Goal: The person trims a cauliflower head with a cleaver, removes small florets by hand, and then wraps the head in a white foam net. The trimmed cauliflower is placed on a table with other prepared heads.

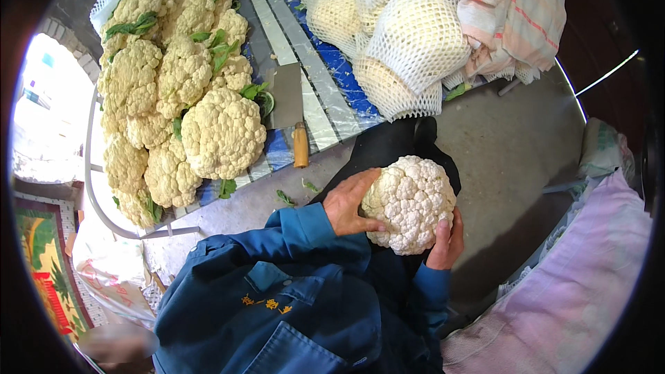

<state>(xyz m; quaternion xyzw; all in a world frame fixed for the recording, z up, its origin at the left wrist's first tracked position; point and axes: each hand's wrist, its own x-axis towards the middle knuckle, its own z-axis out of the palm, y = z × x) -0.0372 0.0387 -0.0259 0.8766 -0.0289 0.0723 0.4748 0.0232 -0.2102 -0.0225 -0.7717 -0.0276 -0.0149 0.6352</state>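
Observation:
A white cauliflower head (408,202) rests between my two hands above my lap, its florets facing up. My left hand (350,202) grips its left side, the thumb lying over the lower edge. On the lower right, my right hand (448,241) holds it with the thumb on the florets; most of its fingers are hidden beneath. Up and to the left, a cleaver (287,96) lies on the striped table (324,109), its wooden handle (300,145) jutting over the near edge. Beside the blade sits a large cream cauliflower (224,134).
Bare cauliflowers (130,78) with green leaves are piled on the table's left. White foam-netted cauliflowers (415,36) are stacked on the right, beside a striped cloth (511,15). A pink cover (561,291) drapes something at lower right. Leaf scraps (285,198) lie on the floor.

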